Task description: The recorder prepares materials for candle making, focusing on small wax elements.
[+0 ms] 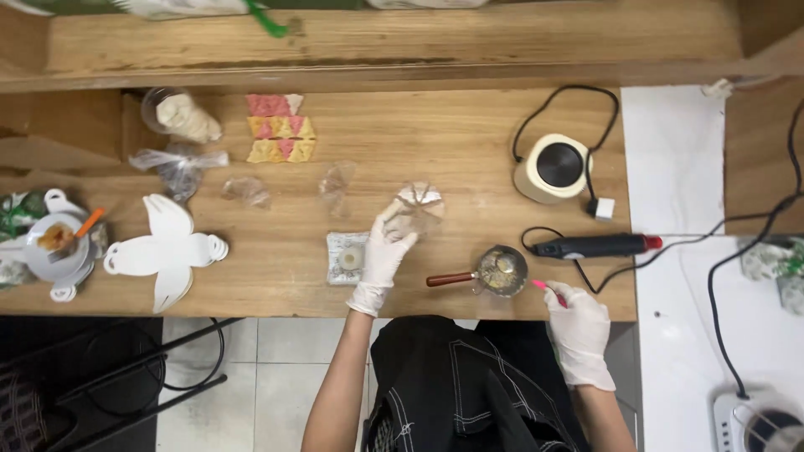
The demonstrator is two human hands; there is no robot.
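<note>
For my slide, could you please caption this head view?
Gloved left hand on a clear round mould; right hand holds a pink stick beside a small pan.

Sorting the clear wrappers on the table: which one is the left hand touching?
The round pleated clear wrapper, rightmost of them, under the left hand fingertips. The other crumpled ones lie untouched further left.

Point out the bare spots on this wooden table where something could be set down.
Widest bare wood on the table: between the pastel wafer stack and the round cream heater. Another patch: the front edge between the white bird-shaped cutout and the small square tray. Crowded: around the left hand, the small melting pot, the black heat tool and the right hand.
</note>
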